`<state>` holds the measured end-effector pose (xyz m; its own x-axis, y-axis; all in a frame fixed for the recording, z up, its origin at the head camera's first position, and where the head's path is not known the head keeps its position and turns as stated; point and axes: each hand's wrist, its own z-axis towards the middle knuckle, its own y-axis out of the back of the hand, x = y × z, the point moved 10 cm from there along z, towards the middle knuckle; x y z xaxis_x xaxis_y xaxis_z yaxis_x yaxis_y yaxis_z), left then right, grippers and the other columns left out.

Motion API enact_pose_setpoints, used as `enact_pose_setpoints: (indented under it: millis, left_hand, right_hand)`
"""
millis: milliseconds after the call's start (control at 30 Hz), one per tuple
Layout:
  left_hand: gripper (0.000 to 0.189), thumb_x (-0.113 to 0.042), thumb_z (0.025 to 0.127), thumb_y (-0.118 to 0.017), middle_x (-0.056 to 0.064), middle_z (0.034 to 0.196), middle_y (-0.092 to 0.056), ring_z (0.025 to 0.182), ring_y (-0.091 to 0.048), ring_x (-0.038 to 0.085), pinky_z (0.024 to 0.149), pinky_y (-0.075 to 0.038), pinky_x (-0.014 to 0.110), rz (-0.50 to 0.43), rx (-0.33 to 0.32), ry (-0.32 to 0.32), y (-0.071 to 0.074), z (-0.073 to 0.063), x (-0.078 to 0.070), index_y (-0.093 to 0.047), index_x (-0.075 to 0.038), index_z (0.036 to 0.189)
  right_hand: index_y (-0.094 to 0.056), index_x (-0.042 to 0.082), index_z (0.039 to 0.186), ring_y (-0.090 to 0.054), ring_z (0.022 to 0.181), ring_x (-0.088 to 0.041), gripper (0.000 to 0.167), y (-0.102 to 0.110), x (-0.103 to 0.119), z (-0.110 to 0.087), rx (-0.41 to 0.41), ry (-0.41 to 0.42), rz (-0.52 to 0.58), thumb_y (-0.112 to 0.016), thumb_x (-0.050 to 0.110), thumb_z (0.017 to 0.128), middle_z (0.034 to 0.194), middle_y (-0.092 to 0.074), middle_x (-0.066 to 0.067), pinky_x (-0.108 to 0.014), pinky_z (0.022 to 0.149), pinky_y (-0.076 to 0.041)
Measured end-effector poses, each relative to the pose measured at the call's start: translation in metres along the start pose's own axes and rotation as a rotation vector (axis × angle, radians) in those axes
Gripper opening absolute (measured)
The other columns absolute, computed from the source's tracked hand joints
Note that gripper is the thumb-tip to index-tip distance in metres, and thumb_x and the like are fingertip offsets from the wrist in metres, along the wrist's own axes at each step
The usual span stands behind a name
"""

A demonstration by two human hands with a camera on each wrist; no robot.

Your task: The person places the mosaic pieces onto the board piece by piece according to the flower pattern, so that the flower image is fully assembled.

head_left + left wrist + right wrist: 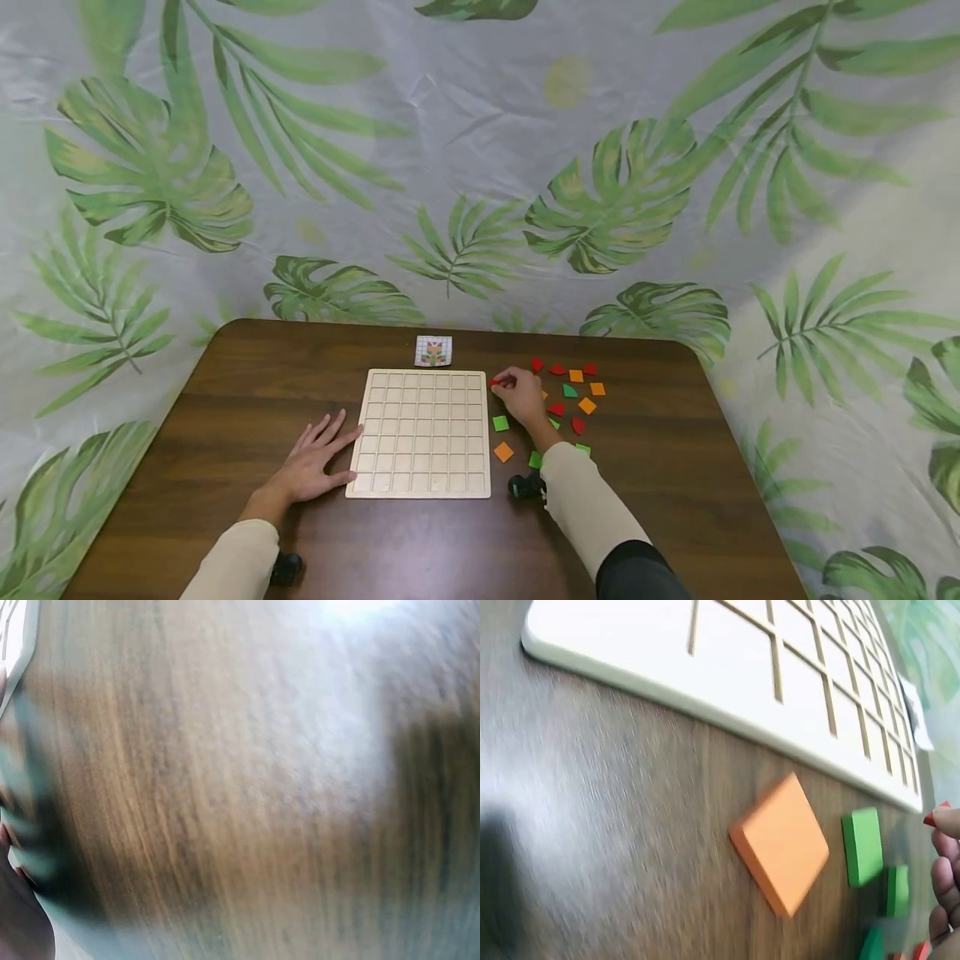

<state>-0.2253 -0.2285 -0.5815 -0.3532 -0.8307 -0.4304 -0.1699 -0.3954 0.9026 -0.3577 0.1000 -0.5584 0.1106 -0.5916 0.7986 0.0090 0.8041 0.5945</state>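
Note:
A pale wooden grid board point(420, 427) lies on the table, its square cells bare. My left hand point(309, 463) rests spread at its left side, with thumb and a fingertip on the edge. By the board's upper right corner, my right hand point(523, 398) pinches a small red piece point(494, 382) between thumb and fingers. In the right wrist view that red piece point(939, 814) shows at the right edge, its shape mostly hidden by the fingers. Nearest to the right hand are a green square tile point(500, 423) and several scattered pieces, partly covered by the hand and forearm.
A small printed card point(433, 351) with a coloured grid picture lies beyond the board. Orange square tiles point(503, 452), red pieces point(578, 426) and a green rounded piece point(570, 390) are spread to the right. A leaf-patterned cloth point(465, 167) hangs behind the brown table point(420, 550).

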Motion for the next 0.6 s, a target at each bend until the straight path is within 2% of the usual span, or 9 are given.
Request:
enact_pose_setpoints:
  millis: [367,600]
  left_hand:
    - [0.072,-0.046,0.085,-0.066,0.024,0.154,-0.025,0.139,-0.021,0.049,0.110,-0.009,0.064,-0.012,0.011,0.010,0.003,0.001,0.000,-0.044,-0.013,0.145]
    - [0.071,-0.045,0.085,-0.067,0.025,0.153,-0.026,0.138,-0.023,0.050,0.108,-0.011,0.066,-0.009,-0.004,-0.012,0.003,0.000,-0.002,-0.045,-0.012,0.144]
  right_hand:
    - [-0.073,0.003,0.087,-0.056,0.069,-0.015,0.004,-0.030,0.026,-0.002,0.046,0.033,0.089,-0.073,0.005,0.084,0.076,-0.065,-0.004,-0.027,0.063,-0.049]
    - [-0.073,0.004,0.086,-0.052,0.067,-0.013,0.005,-0.046,0.035,-0.002,0.057,0.021,0.098,-0.076,0.006,0.082,0.073,-0.063,-0.002,-0.023,0.061,-0.045]
